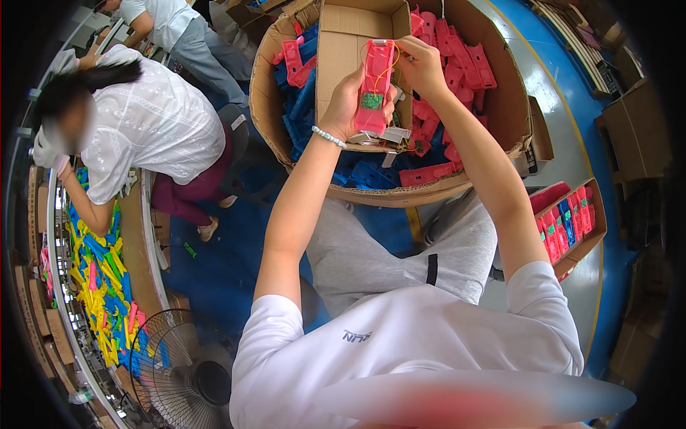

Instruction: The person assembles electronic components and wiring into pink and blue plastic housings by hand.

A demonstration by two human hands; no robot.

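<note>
My left hand (344,107) is wrapped round a pink plastic shell (374,68), held upright over a small cardboard box. A green circuit board (371,101) sits in the shell's lower part, and a metallic piece lies at its top end. Thin red and yellow wires (392,66) loop out beside the shell. At its top right corner, my right hand (423,68) is closed in a pinch where the wires reach the fingertips. Exactly how the fingertips meet the wire is too small to see.
A big round carton (516,107) holds pink and blue shells around the inner cardboard box (339,53). To the right, another box (580,247) contains shells with boards. At left stand a fan (182,372), a bench of coloured parts (107,279) and two people.
</note>
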